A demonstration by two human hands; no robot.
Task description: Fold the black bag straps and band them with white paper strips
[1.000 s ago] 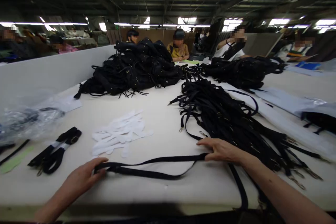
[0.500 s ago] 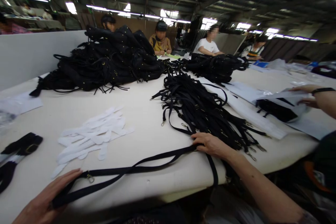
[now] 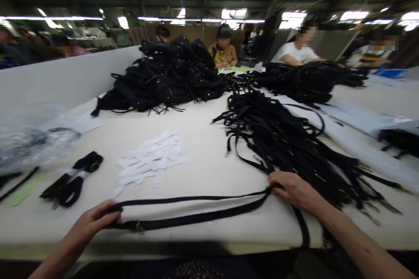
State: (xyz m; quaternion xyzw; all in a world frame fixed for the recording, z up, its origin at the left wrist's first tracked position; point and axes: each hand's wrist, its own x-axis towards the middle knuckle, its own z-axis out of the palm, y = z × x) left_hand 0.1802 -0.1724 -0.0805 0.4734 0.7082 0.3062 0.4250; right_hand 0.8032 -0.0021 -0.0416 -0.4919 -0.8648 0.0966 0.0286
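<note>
A black strap [image 3: 196, 217] stretches in two strands along the front of the table, a metal clip hanging near its left end. My left hand [image 3: 101, 216] is closed around the looped left end. At the other end my right hand [image 3: 288, 187] pinches the strands together, and a length of strap drops from there over the table edge. Just behind my right hand lies a big heap of black straps [image 3: 278, 139] with metal clips. White paper strips [image 3: 152, 157] are scattered beyond my left hand. A folded, banded strap bundle [image 3: 73, 178] rests to its left.
Black bags [image 3: 170, 74] are piled at the back, with another black pile [image 3: 301, 78] to the right. Clear plastic bags [image 3: 36, 139] lie far left beside a grey partition [image 3: 59, 78]. Several people sit or stand across the table [image 3: 203, 139].
The view has swung left. My left hand has gone from fingers stretched along the strap to closed on its end, and the two strands have spread apart. My right hand keeps its grip.
</note>
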